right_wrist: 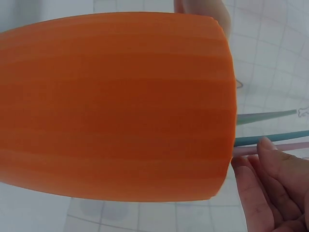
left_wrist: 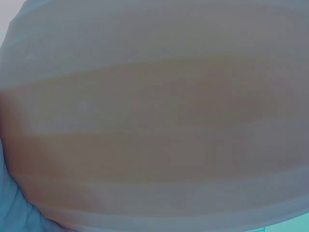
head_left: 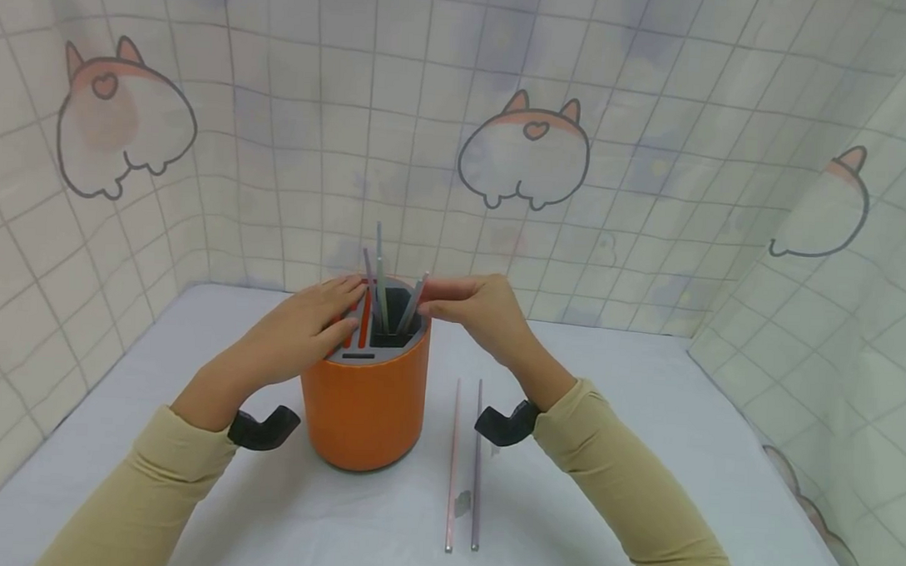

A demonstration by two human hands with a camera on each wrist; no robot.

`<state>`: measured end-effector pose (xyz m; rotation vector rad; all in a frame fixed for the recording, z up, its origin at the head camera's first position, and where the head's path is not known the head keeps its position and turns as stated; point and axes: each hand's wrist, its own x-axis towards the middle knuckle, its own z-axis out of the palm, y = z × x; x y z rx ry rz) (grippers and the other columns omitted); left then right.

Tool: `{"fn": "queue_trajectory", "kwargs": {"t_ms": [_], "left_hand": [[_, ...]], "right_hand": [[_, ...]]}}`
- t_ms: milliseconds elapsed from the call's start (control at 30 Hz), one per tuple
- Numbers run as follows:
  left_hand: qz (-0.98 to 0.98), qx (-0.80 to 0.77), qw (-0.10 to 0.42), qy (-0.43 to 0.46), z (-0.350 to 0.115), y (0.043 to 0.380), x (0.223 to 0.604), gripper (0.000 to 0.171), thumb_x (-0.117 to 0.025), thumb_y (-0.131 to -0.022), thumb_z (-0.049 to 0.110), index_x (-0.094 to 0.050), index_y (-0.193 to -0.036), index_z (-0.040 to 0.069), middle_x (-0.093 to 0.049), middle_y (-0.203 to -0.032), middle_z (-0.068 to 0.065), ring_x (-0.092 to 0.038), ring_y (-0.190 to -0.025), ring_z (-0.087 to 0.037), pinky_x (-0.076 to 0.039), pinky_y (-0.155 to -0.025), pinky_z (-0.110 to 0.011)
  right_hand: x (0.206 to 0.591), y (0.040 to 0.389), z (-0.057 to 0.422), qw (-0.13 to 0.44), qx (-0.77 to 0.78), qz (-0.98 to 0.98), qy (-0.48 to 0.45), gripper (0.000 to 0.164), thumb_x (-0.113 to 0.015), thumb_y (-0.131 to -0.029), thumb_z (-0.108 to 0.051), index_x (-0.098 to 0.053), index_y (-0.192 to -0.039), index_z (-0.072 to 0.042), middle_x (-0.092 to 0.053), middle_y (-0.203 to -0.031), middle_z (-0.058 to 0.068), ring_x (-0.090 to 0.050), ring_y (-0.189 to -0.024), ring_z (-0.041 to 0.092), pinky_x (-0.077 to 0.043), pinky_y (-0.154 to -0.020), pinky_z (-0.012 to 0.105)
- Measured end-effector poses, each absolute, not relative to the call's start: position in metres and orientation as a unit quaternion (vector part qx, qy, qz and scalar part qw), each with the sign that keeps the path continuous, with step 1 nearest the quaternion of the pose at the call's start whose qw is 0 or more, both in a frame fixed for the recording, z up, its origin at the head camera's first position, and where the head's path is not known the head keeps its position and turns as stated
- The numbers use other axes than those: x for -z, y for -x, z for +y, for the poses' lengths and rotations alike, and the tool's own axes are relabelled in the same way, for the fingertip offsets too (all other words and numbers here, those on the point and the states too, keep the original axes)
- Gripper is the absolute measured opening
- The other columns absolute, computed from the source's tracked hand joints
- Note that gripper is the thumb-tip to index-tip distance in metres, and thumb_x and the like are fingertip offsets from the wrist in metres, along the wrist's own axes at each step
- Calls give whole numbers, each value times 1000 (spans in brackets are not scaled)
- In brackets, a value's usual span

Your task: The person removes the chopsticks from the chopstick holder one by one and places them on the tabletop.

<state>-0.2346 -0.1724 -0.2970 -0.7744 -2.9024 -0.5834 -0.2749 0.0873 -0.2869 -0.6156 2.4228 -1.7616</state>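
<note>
An orange knife and utensil holder [head_left: 363, 413] with a grey slotted top stands upright on the table. My left hand [head_left: 309, 324] rests on the left side of its top, fingers stretched over the slots. Thin coloured chopsticks [head_left: 382, 301] stick up out of the open grey compartment. At the right rim, my right hand [head_left: 478, 309] pinches a pinkish chopstick [right_wrist: 294, 147] between thumb and fingers. A blue-green chopstick [right_wrist: 275, 138] runs right beside the thumb. The holder's blurred wall [left_wrist: 154, 145] fills the left wrist view, and the lower ends of the chopsticks are hidden inside.
A pink chopstick [head_left: 453, 474] and a purple chopstick [head_left: 478, 484] lie side by side on the white tablecloth [head_left: 610, 505], right of the holder. A grid-patterned curtain [head_left: 398, 131] with cartoon animals hangs behind and at both sides.
</note>
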Motion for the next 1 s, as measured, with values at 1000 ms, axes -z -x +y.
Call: {"fn": "queue_trajectory", "kwargs": {"t_ms": [1000], "left_hand": [[-949,188,35,252,-171,231,288,56,-37,-108,30,-28,-156,3,-23,-165,-15,-19,-154,-38,-15,-125,-57]], "right_hand": [[195,239,125,-186,705,616,299,19,-73,-83,9,-78,-100,2,-79,-86,2,-77,-87,18,-61,-81,34]]}}
